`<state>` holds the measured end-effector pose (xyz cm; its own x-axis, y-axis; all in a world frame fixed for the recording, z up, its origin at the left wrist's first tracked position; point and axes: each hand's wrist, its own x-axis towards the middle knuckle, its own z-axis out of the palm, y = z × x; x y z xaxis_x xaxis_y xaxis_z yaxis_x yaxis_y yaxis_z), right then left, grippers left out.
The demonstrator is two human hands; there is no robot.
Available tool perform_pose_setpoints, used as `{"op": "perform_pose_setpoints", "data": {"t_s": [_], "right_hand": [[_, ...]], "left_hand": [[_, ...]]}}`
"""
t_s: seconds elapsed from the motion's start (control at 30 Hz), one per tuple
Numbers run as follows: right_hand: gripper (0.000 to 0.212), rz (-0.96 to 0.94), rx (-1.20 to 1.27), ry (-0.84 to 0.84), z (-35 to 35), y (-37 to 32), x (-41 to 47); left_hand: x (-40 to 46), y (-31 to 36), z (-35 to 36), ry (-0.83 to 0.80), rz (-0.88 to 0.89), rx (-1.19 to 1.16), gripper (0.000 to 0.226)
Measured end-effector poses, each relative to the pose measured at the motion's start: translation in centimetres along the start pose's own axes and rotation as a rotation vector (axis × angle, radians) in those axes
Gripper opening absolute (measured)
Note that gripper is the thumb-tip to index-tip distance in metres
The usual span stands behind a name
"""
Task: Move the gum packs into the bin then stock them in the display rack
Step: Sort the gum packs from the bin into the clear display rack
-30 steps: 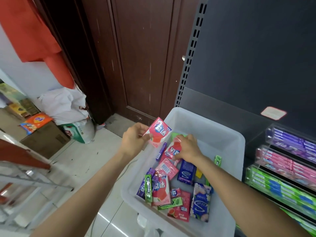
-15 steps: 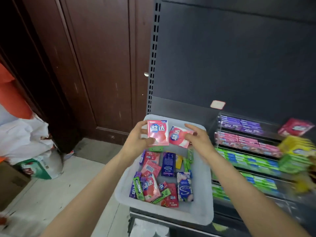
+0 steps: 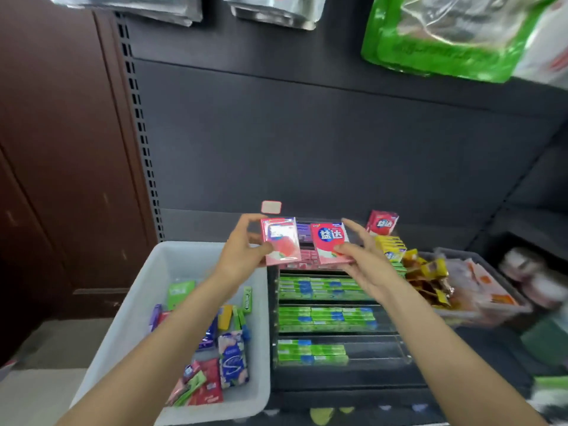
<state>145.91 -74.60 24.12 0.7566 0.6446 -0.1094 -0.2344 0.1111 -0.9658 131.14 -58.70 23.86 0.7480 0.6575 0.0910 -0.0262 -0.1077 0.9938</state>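
Note:
My left hand (image 3: 242, 250) grips a pink gum pack (image 3: 281, 241) between thumb and fingers, its back side toward me. My right hand (image 3: 365, 259) holds a second pink gum pack (image 3: 330, 242), front side up, with the thumb on its lower edge. Both packs hover side by side over the top tiers of the clear display rack (image 3: 338, 309), which holds rows of green packs. The white bin (image 3: 153, 309) at lower left holds several loose gum packs (image 3: 230, 358).
A red pack (image 3: 382, 222) and yellow packs (image 3: 392, 247) stand at the rack's upper right. A grey tray of snack packets (image 3: 461, 284) lies to the right. Bags hang above on the dark shelf back panel (image 3: 307, 149). A brown door (image 3: 61, 149) is at left.
Both hands have carried their pink packs from above the bin rightward to above the display rack. My view has swung right and up, bringing the rack to the centre.

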Motion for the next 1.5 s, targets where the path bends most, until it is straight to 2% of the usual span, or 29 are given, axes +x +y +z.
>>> {"op": "perform_pose_setpoints", "data": {"t_s": [0.2, 0.3, 0.5, 0.63, 0.77, 0.97, 1.23, 1.5], "right_hand": [[0.024, -0.195, -0.269, 0.093, -9.1, -4.0, 2.6], [0.024, -0.325, -0.417, 0.148, -13.3, -5.0, 5.3], [0.021, -0.388, -0.466, 0.129, -18.8, -6.0, 10.9], [0.023, -0.419, -0.635, 0.076, -20.4, -5.2, 14.1], [0.015, -0.515, -0.801, 0.057, -21.1, -4.1, 15.9], [0.013, -0.626, -1.086, 0.052, -22.3, -2.7, 17.1], [0.011, -0.667, -1.121, 0.041, -22.5, -2.4, 17.2], [0.008, -0.669, -1.095, -0.023, -23.1, -2.8, 17.3]], "left_hand": [[3.4, 1.3, 9.3, 0.037, 0.073, 0.091, 0.035], [5.0, 1.2, 14.2, 0.045, 0.098, 0.145, 0.031], [7.6, 0.9, 19.5, 0.124, 0.093, 0.259, 0.032], [8.5, 0.8, 20.5, 0.165, 0.072, 0.318, 0.031], [9.3, 0.7, 20.8, 0.209, 0.055, 0.356, 0.029], [10.7, 0.3, 22.4, 0.182, 0.073, 0.438, 0.028], [12.5, 0.7, 25.7, 0.159, 0.083, 0.402, 0.019], [14.4, -0.8, 27.9, 0.183, 0.042, 0.478, 0.015]]}}
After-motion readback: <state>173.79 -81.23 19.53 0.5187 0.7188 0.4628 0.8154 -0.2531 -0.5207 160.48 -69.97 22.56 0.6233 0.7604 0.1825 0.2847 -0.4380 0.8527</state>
